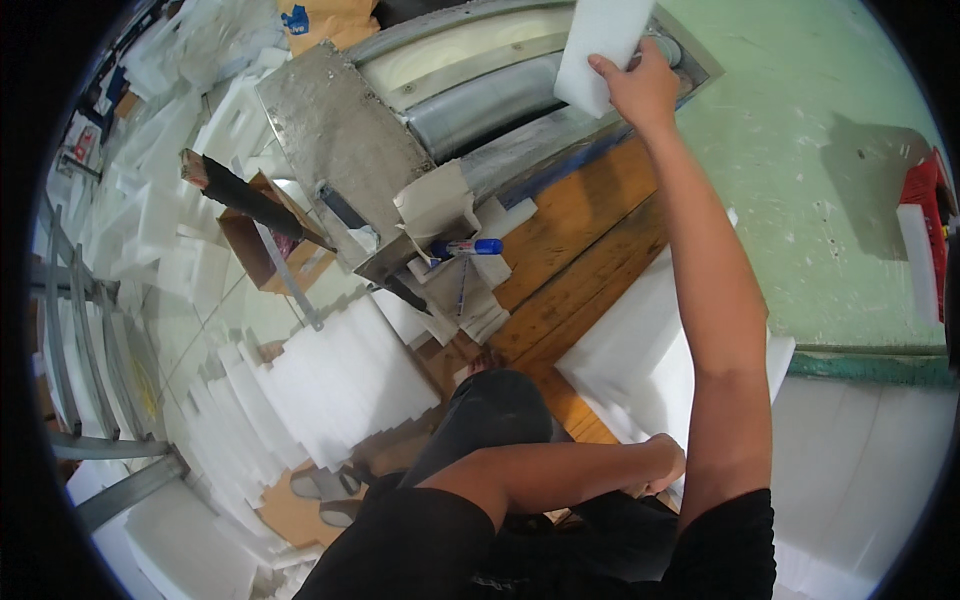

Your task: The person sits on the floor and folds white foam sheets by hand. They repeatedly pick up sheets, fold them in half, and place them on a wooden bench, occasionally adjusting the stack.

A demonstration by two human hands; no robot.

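My right hand [643,88] reaches far forward, closed on a white foam block [607,50], with the thumb across its near face. The block stands upright over the far right end of a metal roller [490,110] set in a machine. Low over my lap, my left hand [662,464] is curled closed beside the white foam sheets [640,345] on my right. What its fingers hold, if anything, is hidden.
A green tabletop [800,230] spans the right, with a red tape dispenser-like object [925,220] at its edge. Ahead are a metal plate [345,120], a blue marker [470,247] and a small cardboard box [260,235]. Stacked white foam [345,375] lies left.
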